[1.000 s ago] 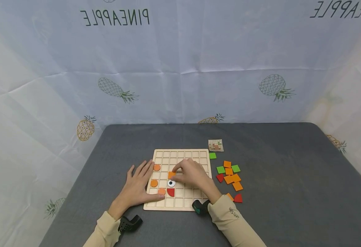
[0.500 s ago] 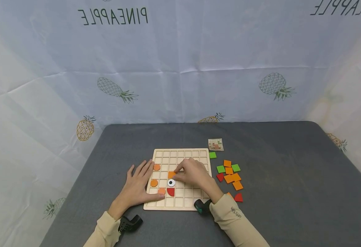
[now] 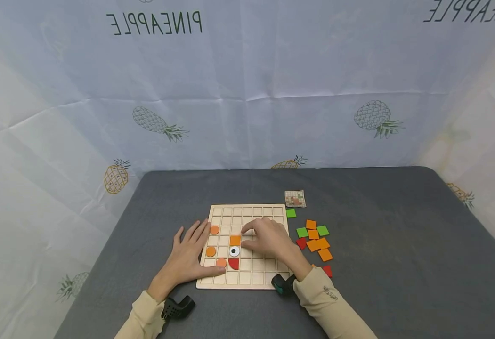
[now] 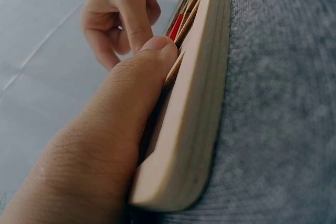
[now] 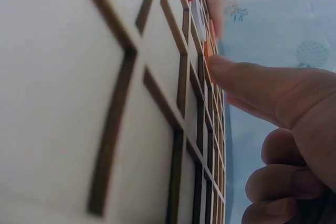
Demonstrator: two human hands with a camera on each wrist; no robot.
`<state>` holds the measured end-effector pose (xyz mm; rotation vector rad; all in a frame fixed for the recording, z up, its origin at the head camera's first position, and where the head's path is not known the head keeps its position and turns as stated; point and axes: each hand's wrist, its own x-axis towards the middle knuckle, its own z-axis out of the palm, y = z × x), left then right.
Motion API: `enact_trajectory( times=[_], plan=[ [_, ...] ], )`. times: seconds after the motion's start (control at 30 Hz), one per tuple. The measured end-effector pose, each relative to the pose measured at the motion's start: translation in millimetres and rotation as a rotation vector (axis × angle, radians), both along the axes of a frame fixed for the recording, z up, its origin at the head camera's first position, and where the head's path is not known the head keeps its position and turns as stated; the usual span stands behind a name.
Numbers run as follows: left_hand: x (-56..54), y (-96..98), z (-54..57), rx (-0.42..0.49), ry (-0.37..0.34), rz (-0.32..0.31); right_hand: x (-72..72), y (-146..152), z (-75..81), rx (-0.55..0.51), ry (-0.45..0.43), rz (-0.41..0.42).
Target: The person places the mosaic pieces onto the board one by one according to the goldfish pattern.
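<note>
A pale wooden grid board [image 3: 257,278] lies on the table. My left hand [image 3: 190,258] rests over its left side, fingers spread and thumb across the lower left corner. On the grid sit an orange square tile [image 3: 235,240], a white disc with a black dot [image 3: 234,254], a red quarter-round tile [image 3: 233,264] and three orange discs, one [image 3: 221,262] beside my left thumb [image 4: 142,77]. My right hand [image 3: 268,239] hovers just right of the orange square, thumb and forefinger apart with nothing visible between them. In the right wrist view its other fingers [image 5: 278,182] are curled.
Right of the board lie several loose orange tiles [image 3: 313,246], green tiles [image 3: 322,230] and red tiles [image 3: 327,270]. A small printed pattern card [image 3: 295,198] lies behind them, near the board's far right corner. A pineapple-print curtain [image 3: 247,132] hangs behind the table.
My right hand has let go of the orange square tile and shifted slightly right, leaving the tile in its cell. My left hand has stayed on the board.
</note>
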<state>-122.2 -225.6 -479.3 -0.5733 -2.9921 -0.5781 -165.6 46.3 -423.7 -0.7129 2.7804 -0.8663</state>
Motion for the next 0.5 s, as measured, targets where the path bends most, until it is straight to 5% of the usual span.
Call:
enact_trajectory(
  times=[0.5],
  plan=[
    [0.4,-0.8,-1.0,0.013,0.004,-0.010,-2.5,62.0,11.0,-0.035,0.034,-0.007]
  ],
)
